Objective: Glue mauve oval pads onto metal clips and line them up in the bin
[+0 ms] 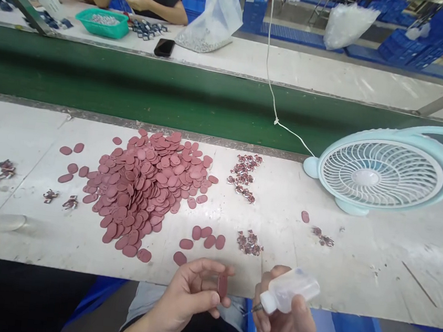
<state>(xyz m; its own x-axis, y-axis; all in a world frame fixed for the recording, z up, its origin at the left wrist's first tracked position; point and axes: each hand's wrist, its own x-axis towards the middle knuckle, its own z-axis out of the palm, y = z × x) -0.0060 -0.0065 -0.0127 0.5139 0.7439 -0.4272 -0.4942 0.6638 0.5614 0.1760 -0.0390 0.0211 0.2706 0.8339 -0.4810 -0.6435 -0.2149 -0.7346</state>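
My left hand (186, 299) pinches a dull red oval piece (223, 286) between thumb and fingers, held on edge near the table's front. In my right hand (291, 329) is a small translucent squeeze bottle (296, 287), tilted so its thin dark nozzle points down and left. The nozzle is apart from the piece. Several loose red ovals (209, 241) lie just beyond my left hand, and a big heap of the same ovals (144, 184) spreads behind them. A small cluster of shiny metal-and-red parts (250, 243) lies beyond the gap between my hands.
A pale blue fan (381, 172) stands at the right, its white cord (272, 97) running upward. More shiny parts (244, 173) lie beyond. Across the green strip (134, 91), a co-worker's hands (138, 0) work near a green basket (101, 29), a phone (164, 47) and a plastic bag (213, 22).
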